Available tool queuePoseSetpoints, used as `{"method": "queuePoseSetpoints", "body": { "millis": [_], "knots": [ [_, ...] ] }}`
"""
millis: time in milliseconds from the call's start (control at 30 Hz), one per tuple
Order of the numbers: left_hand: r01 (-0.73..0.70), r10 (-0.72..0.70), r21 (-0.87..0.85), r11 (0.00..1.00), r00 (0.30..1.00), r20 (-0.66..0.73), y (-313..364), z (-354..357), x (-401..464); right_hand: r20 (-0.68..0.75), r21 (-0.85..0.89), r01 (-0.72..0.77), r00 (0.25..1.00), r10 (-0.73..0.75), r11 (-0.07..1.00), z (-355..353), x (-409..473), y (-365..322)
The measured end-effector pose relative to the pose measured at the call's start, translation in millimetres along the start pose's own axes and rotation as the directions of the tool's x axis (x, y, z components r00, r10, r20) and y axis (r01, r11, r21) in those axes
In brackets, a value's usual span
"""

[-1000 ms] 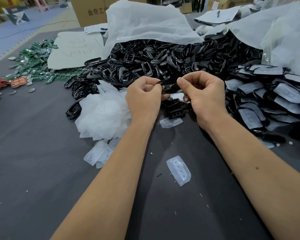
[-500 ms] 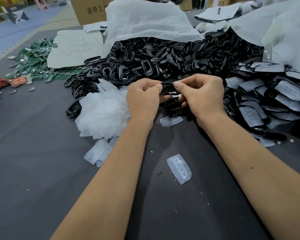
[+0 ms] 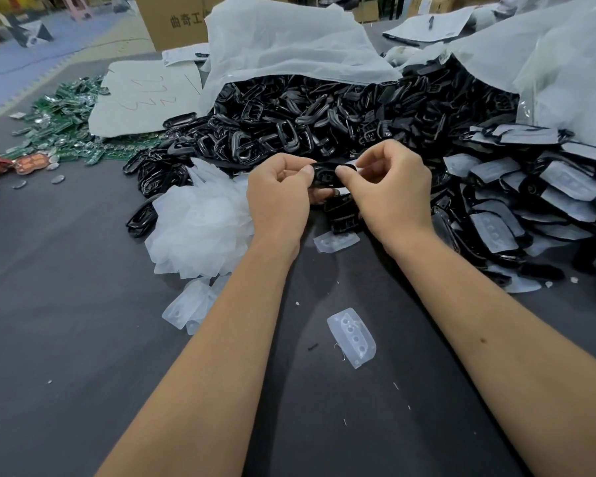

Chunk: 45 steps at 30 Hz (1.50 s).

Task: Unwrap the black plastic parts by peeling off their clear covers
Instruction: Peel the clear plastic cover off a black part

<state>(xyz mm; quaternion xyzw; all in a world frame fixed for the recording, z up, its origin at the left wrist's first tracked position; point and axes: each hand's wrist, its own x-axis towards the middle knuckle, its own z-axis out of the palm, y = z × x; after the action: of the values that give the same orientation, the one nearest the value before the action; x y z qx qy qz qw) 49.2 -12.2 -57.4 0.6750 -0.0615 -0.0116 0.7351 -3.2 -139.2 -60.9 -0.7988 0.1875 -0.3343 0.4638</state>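
Observation:
Both hands hold one black plastic part [image 3: 325, 175] just above the dark table, in front of the big heap. My left hand [image 3: 278, 194] pinches its left end between thumb and fingers. My right hand [image 3: 389, 191] pinches its right end, where a bit of pale clear cover [image 3: 352, 163] shows by the fingertips. A large heap of bare black parts [image 3: 324, 122] spills from a white bag behind the hands. Black parts with clear covers on them [image 3: 530, 194] are piled at the right.
A mound of peeled clear covers [image 3: 200, 222] lies left of my left wrist, and loose covers [image 3: 353, 335] lie between my forearms. Green circuit boards [image 3: 62, 129] and a white card [image 3: 145, 98] sit at the far left. The dark table [image 3: 66, 321] extends left.
Both hands have shifted slightly while working the same black part; the right fingers have moved along its right end, and a strip of clear cover now shows there.

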Motion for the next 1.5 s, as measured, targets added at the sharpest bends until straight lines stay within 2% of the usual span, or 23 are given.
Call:
{"method": "queuePoseSetpoints", "body": {
  "millis": [133, 300, 433, 767, 867, 967, 1100, 1167, 1233, 1300, 1333, 1400, 1467, 1500],
  "knots": [
    [-0.013, 0.013, -0.024, 1.000, 1.000, 0.013, 1.6, -0.4, -0.9, 0.122, 0.153, -0.046, 0.992, 0.027, 0.987, -0.6, -0.4, 0.7],
    [-0.096, 0.093, 0.050, 0.994, 0.994, 0.053, 0.7, -0.3, -2.5, 0.151, 0.219, -0.043, 0.988, 0.010, 0.975, -1.0, -0.8, 1.3],
    [-0.122, 0.120, 0.028, 0.992, 0.991, 0.065, -0.5, -2.2, -0.8, 0.212, 0.306, -0.078, 0.977, 0.012, 0.949, -2.1, -0.2, -0.2],
    [-0.240, 0.235, 0.024, 0.971, 0.963, 0.130, -1.0, -3.7, -0.4, 0.184, 0.368, -0.060, 0.983, -0.009, 0.928, -4.7, -2.2, -1.4],
    [-0.247, 0.245, -0.006, 0.969, 0.961, 0.129, 0.6, -2.5, 0.3, 0.148, 0.385, -0.036, 0.989, -0.023, 0.922, -4.3, -2.5, -2.4],
    [-0.250, 0.252, -0.036, 0.968, 0.964, 0.089, 2.3, -0.4, 0.7, -0.014, 0.331, 0.032, 0.999, -0.029, 0.943, -3.4, -1.4, -2.6],
    [-0.211, 0.211, -0.078, 0.974, 0.977, -0.013, 3.2, -2.2, 3.8, -0.152, 0.244, -0.042, 0.985, 0.081, 0.969, -5.6, 2.0, 0.3],
    [-0.204, 0.203, -0.085, 0.975, 0.979, -0.027, 4.4, -2.2, 3.2, -0.160, 0.142, -0.035, 0.985, 0.058, 0.989, -6.9, 3.0, 1.1],
    [-0.216, 0.213, -0.079, 0.973, 0.976, -0.045, 5.1, -1.7, 3.1, -0.069, 0.062, 0.050, 0.997, -0.046, 0.997, -7.6, 1.8, -2.3],
    [-0.231, 0.225, -0.077, 0.970, 0.972, -0.074, 4.6, -2.4, 4.1, 0.162, 0.024, 0.185, 0.969, -0.186, 0.982, -9.3, -0.9, -6.5],
    [-0.232, 0.225, -0.084, 0.969, 0.971, -0.086, 4.5, -3.0, 4.9, 0.306, 0.008, 0.251, 0.921, -0.242, 0.968, -10.9, -2.4, -8.8],
    [-0.225, 0.215, -0.098, 0.969, 0.971, -0.103, 4.8, -4.4, 5.8, 0.562, -0.032, 0.333, 0.786, -0.259, 0.942, -15.1, -3.4, -12.4],
    [-0.217, 0.207, -0.094, 0.971, 0.972, -0.113, 6.2, -5.1, 5.5, 0.699, -0.086, 0.384, 0.681, -0.219, 0.920, -19.1, -0.4, -15.2],
    [-0.213, 0.202, -0.094, 0.973, 0.972, -0.117, 7.1, -5.2, 5.2, 0.731, -0.109, 0.398, 0.653, -0.198, 0.911, -20.4, 0.8, -16.3]
  ]
}}
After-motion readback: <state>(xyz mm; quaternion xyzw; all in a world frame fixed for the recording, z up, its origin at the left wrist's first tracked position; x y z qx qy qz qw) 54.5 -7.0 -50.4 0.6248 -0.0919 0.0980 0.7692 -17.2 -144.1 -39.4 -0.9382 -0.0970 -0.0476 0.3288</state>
